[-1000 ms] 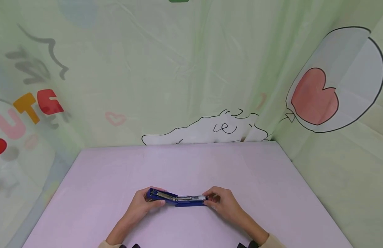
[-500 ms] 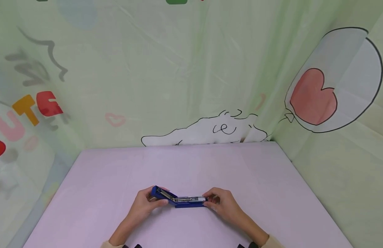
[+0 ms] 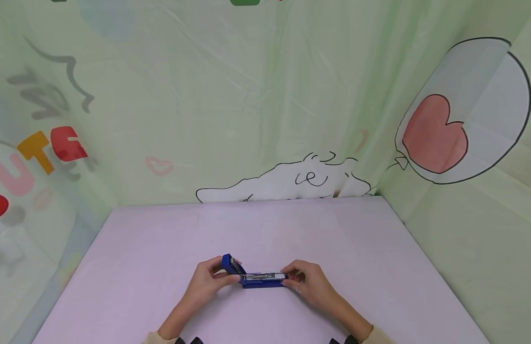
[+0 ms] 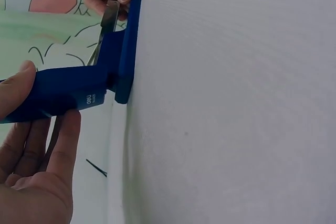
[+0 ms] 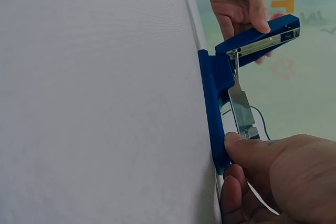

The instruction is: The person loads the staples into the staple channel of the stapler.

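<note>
Head: the opened stapler [image 3: 263, 283] sits toward six o'clock on the table [image 3: 257, 234]. Left wrist: at eight, my left hand [image 4: 52, 177] grips its raised cover [image 4: 68, 90], seemingly for leverage. Right wrist: at four, my right hand [image 5: 283, 174] pinches the base [image 5: 210, 103], probably steadying it.

1. L hand [image 3: 207, 279]: pinch grip, thumb opp. fingers; index fairly straight in L wrist cam, others part. bent.
2. R hand [image 3: 307, 282]: also pinching, thumb vs. curled fingers.
3. L forearm [image 3: 177, 315] & R forearm [image 3: 349, 315]: both angled fwd + inward, hands approx. level, gap betw.
</note>
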A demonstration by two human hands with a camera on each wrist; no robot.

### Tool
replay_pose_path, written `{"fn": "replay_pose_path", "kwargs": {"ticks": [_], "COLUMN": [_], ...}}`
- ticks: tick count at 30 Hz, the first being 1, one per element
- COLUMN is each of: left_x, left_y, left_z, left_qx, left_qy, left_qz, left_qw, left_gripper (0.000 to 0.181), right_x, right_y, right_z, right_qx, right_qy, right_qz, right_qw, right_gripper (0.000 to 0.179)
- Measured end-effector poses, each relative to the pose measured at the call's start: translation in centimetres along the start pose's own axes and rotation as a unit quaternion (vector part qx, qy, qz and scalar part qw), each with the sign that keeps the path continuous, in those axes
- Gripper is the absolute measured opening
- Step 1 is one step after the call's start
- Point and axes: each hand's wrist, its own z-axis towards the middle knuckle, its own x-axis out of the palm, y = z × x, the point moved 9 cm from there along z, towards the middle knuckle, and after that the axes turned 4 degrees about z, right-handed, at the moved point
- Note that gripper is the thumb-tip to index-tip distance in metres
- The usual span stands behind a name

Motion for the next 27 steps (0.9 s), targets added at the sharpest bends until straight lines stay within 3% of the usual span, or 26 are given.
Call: {"fn": "replay_pose_path", "kwargs": {"ticks": [4,14,27], "left_x": [0.29,0.62,0.96], "left_y": [-0.24,-0.25,-0.72], "left_z": [0.12,0.43,0.6], "left_qx": [0.002,-0.027,-0.025], "left_qy": [0.005,-0.004,-0.004], "left_qz": [0.001,0.011,0.032], "left_qw": [1.0,0.9996,0.9992], "left_gripper": [0.037,0.033,0.034], "right_x": [-0.03,-0.04,0.06], "right_y": [0.09,0.09,-0.09], "right_z": [0.01,-0.05,-0.09], "right_qx": [0.0,-0.006,-0.01], "right_qy": [-0.001,-0.004,-0.005], "right_qz": [-0.002,0.001,0.01], "right_qw": [1.0,1.0,0.9999], "right_gripper": [0.022,0.022,0.021]}}
